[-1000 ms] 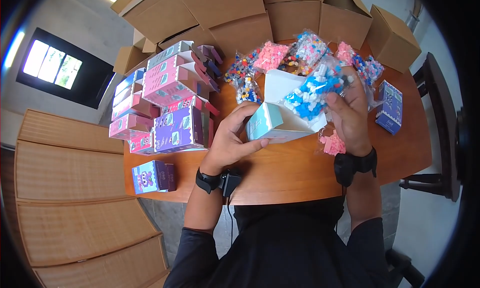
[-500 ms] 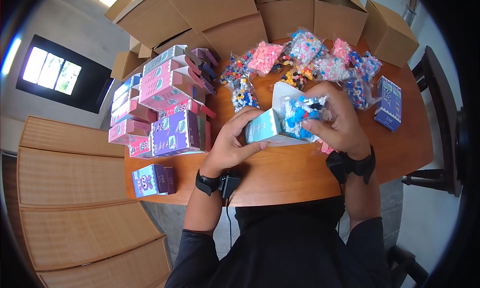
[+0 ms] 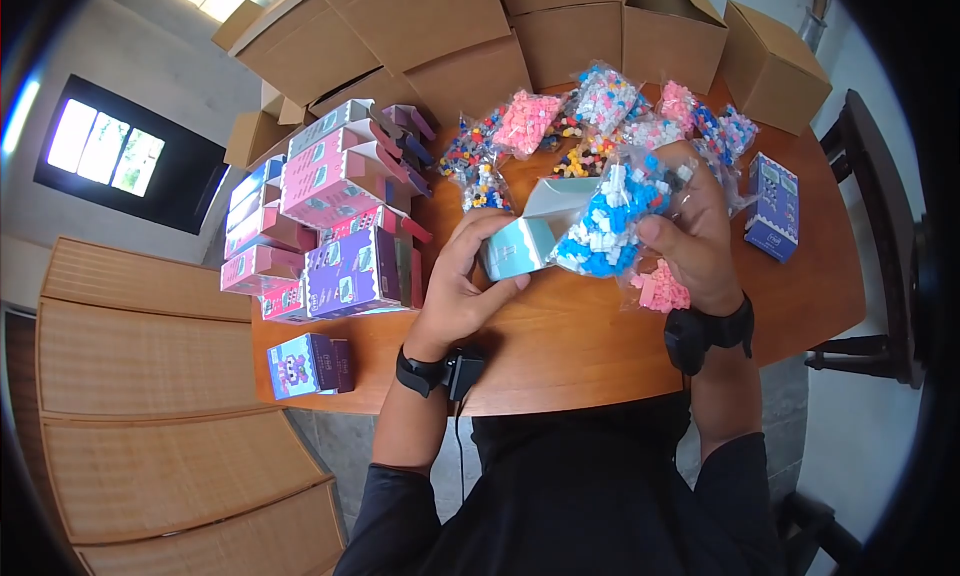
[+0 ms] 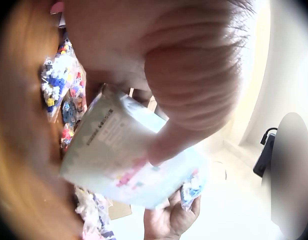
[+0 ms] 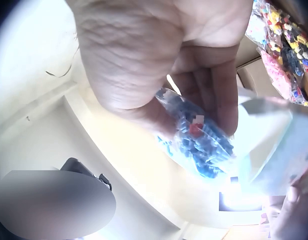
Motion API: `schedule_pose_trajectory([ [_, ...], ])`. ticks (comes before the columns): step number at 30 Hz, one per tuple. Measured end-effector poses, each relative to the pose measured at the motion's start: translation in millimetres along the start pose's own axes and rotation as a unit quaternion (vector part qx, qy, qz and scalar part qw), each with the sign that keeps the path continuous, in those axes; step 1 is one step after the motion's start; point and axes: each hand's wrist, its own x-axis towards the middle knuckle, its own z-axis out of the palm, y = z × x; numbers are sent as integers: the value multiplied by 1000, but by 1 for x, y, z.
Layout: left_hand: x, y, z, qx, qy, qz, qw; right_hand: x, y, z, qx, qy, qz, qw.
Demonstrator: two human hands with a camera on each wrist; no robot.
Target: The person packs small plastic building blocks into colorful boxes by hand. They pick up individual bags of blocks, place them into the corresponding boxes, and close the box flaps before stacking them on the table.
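Note:
A light teal box [image 3: 516, 249] with its flap raised is gripped by my left hand [image 3: 460, 286], thumb on the near side and fingers behind. My right hand [image 3: 700, 238] pinches a clear bag of blue and white pieces [image 3: 612, 221] between thumb and fingers, at the box's open end. In the left wrist view the thumb presses on the box's printed face [image 4: 119, 145]. The right wrist view has the bag [image 5: 199, 140] hanging from the fingers beside the box [image 5: 284, 150]; whether its lower end is inside the box I cannot tell.
Stacked pink and purple boxes [image 3: 350, 266] fill the table's left side, with a small purple box [image 3: 300, 367] in front. Bags of coloured pieces [image 3: 527, 123] lie at the back, a pink one [image 3: 661, 288] under the right hand. Cardboard cartons [image 3: 567, 41] stand behind; a blue-purple box [image 3: 773, 208] is right.
The right hand lowered the bag toward the box's opening, then drew it back up and right, so more of the bag shows. The left hand and box shifted slightly left and tilted.

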Motion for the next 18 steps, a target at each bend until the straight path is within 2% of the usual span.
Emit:
schedule_pose_trajectory([
  [1, 0, -1, 0, 47, 11, 10, 999, 0, 0, 1, -11, 3, -7, 1000],
  [4, 1, -4, 1, 77, 58, 14, 995, 0, 2, -1, -7, -13, 33, 999],
  [7, 5, 0, 0, 178, 75, 54, 980, 2, -8, -1, 56, -56, 144, 986],
  [10, 5, 5, 3, 220, 56, 49, 973, 4, -4, 0, 64, -141, 216, 964],
  [11, 5, 6, 4, 224, 50, 51, 972, 4, -5, 5, 60, -120, 228, 964],
  [14, 5, 7, 7, 231, 38, 59, 970, 1, -1, -1, 69, -138, 235, 960],
  [18, 6, 10, 7, 239, 37, 59, 968, -2, 4, -4, 143, -127, 195, 962],
])
